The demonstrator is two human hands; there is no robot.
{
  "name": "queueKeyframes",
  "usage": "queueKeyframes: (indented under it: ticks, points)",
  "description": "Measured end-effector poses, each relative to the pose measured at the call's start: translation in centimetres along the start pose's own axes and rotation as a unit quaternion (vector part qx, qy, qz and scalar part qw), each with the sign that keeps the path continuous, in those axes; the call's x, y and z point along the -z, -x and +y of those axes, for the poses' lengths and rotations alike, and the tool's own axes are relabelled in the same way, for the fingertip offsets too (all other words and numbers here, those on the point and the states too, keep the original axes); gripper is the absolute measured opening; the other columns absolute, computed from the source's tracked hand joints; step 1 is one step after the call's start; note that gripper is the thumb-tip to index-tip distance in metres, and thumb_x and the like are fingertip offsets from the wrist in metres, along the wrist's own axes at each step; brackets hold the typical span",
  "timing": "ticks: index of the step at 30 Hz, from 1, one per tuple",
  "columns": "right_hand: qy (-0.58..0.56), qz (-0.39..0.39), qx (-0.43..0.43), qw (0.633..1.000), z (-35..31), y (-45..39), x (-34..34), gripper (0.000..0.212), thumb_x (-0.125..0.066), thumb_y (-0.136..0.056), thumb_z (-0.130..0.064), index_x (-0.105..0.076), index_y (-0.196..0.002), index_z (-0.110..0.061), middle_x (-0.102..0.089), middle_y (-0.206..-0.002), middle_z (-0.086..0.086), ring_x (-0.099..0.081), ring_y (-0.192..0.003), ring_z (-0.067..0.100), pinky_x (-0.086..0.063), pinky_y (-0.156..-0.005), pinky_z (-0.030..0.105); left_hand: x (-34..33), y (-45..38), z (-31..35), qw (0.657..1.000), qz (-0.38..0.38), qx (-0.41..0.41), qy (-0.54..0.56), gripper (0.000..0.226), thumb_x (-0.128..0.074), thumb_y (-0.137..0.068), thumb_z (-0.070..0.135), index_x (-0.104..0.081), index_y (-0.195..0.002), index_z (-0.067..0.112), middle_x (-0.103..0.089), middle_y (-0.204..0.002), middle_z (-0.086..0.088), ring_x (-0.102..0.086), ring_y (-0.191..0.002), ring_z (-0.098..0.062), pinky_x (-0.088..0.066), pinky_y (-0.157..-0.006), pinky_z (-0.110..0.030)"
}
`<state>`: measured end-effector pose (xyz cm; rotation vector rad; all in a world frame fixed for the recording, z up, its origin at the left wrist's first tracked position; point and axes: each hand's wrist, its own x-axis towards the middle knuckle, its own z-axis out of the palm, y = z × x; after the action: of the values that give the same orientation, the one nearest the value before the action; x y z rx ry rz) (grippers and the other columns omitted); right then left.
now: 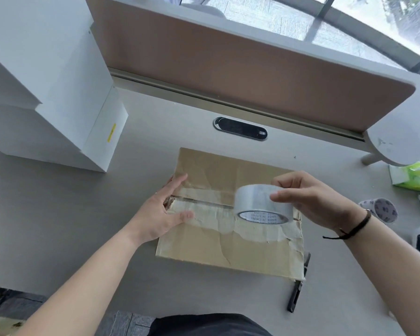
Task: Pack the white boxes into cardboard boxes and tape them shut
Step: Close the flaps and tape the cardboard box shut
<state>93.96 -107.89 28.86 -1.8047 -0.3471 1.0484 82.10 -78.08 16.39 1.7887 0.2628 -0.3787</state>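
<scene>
Left hand (164,209) pressed flat on worn brown cardboard box (228,248), at 9 o'clock; right hand (308,197) pinched light clear tape roll (263,206) by its rim; flaps judged soft

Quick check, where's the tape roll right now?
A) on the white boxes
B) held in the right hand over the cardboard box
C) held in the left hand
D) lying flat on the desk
B: the right hand grips the tape roll above the cardboard box; the left hand rests flat on the box's seam.
</scene>
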Motion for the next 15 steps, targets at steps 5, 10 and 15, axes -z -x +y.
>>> queueKeyframes:
  ticks: [5,10,15]
  points:
    - [0.045,0.006,0.026,0.999,-0.9,1.8,1.1,0.065,-0.078,-0.070,-0.044,-0.036,-0.060,0.006,-0.023,-0.062,0.015,-0.020,-0.058,0.032,-0.015,-0.055,0.037,0.0,-0.1,0.0,1.000,0.004,0.009,-0.015,0.086,-0.084,-0.078,0.040,-0.033,-0.140,0.069,-0.032,-0.145,0.042,-0.021,-0.133,0.029,-0.021,-0.110,-0.007]
    - [0.202,0.070,-0.007,0.977,0.3,2.8,3.1,0.063,-0.083,-0.081,-0.039,-0.032,-0.054,-0.015,-0.024,-0.057,-0.004,-0.024,-0.052,0.013,-0.019,-0.050,0.029,-0.1,0.0,0.3,0.999,0.009,0.013,-0.029,0.086,-0.084,-0.078,0.038,-0.034,-0.144,0.063,-0.034,-0.144,0.039,-0.022,-0.123,0.037,-0.022,-0.097,0.007]
    - [0.321,0.141,-0.020,0.936,1.9,3.7,3.6,0.068,-0.080,-0.073,-0.058,-0.032,-0.052,-0.014,-0.023,-0.053,-0.007,-0.022,-0.048,0.010,-0.018,-0.049,0.027,-0.1,0.1,0.6,0.999,0.013,0.022,-0.029,0.086,-0.084,-0.078,0.039,-0.035,-0.144,0.062,-0.034,-0.153,0.030,-0.024,-0.141,0.013,-0.022,-0.104,0.000]
